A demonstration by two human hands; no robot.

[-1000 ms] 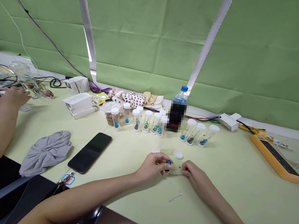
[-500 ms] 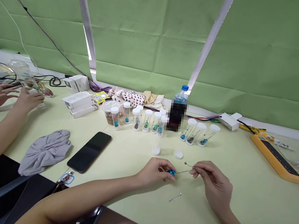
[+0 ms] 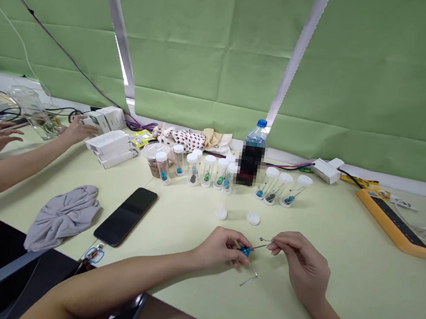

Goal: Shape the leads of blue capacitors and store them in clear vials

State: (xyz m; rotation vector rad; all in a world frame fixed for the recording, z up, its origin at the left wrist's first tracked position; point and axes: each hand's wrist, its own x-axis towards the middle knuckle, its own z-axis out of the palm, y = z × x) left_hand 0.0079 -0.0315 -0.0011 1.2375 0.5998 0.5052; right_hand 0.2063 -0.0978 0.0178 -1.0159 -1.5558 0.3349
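Note:
My left hand (image 3: 221, 247) pinches a small shiny blue metal part (image 3: 245, 251) between thumb and fingers. My right hand (image 3: 299, 260) is closed on a thin metal rod (image 3: 260, 246), whose far end meets the blue part. A second thin stem with a small dark tip (image 3: 261, 239) also sticks out from the right fingertips; whether it joins the rod is hidden. Just below the left fingers, an L-shaped metal key (image 3: 249, 280) lies on the table. Beyond my hands are two white caps, one to the left (image 3: 221, 214) and one to the right (image 3: 253, 219).
Several white-capped clear tubes (image 3: 207, 172) holding small coloured parts stand in a row behind the caps. A bottle (image 3: 257, 134) is behind them. Leftward lie a phone (image 3: 125, 216) and a grey cloth (image 3: 64, 219). An orange power strip (image 3: 395, 223) lies right. A co-worker's hand (image 3: 79, 130) reaches toward white boxes (image 3: 108, 142).
My left fingers and the blue part have shifted slightly, and less of the rod shows between my hands. The co-worker's hand has moved right to the white boxes.

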